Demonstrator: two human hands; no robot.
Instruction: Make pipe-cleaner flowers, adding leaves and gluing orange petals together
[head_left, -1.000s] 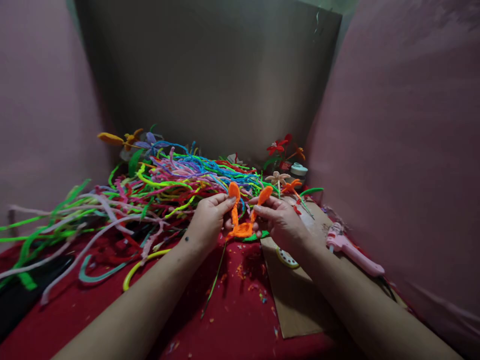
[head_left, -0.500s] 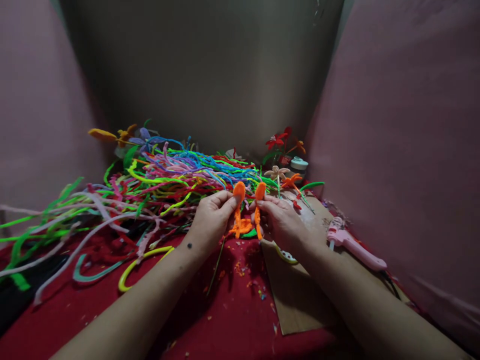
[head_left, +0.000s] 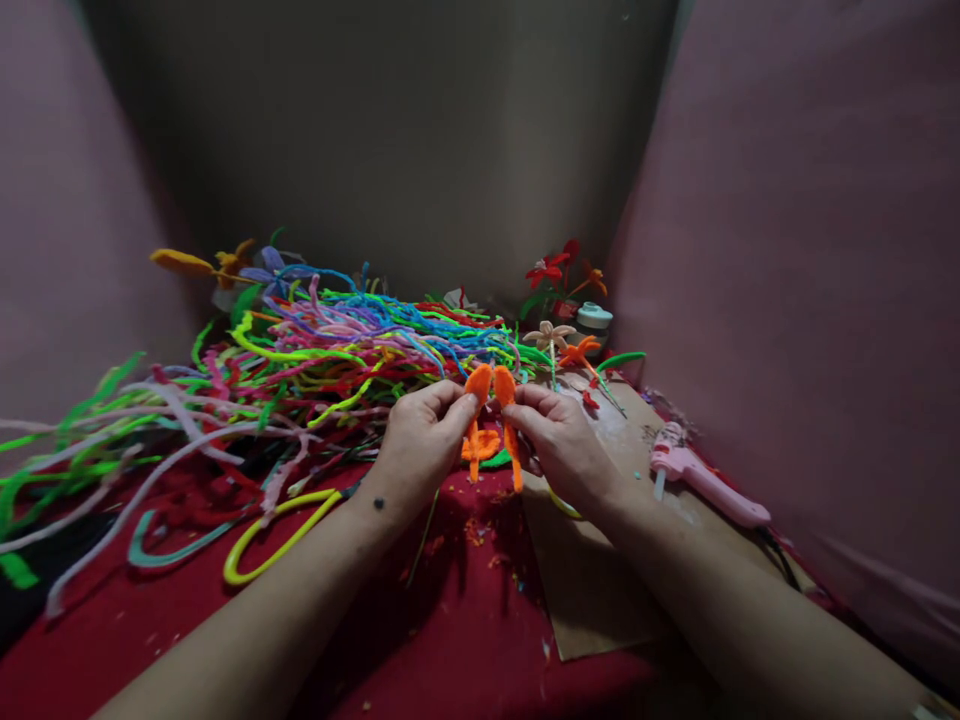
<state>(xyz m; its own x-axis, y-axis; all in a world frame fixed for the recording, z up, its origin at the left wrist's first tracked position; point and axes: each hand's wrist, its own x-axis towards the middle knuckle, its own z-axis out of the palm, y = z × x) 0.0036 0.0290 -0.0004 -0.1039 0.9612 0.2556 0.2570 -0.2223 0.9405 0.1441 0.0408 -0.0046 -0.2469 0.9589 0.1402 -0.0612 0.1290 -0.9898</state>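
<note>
- Head view, item 1: L hand (head_left: 420,432). Thumb & forefinger closed to a tight pinch on the left loop of the orange pipe-cleaner piece (head_left: 481,443); other fingers curled in.
- Item 2: R hand (head_left: 568,447). Same sort of pinch, closed on the right loop; nothing else held.
- Item 3: orange pipe-cleaner piece. Held in the air just above the red cloth (head_left: 465,630), between both hands, at the near edge of the pipe-cleaner heap (head_left: 337,345). Two loop tops upright, side by side, touching or nearly so (can't tell which). Loose ends hang below.
- Step, by my reading: lining up the two loops against each other. Next move calls for firm pinches on both sides & a small, close finger turn, no wide swing.
- Edges/room:
  - Heap crowds far side & left.
  - Yellow pipe cleaner (head_left: 277,535) lies near L wrist.
  - Cardboard sheet (head_left: 592,600) lies under R forearm, with a pink glue gun (head_left: 709,488) near its right edge, apart from the hand.
  - Made-up flowers (head_left: 553,272) stand behind, near the dark board (head_left: 375,150).
  - Pink wall (head_left: 825,250) is close on the right.
  - Freest room is the near side, over the cloth btwn the forearms.
</note>
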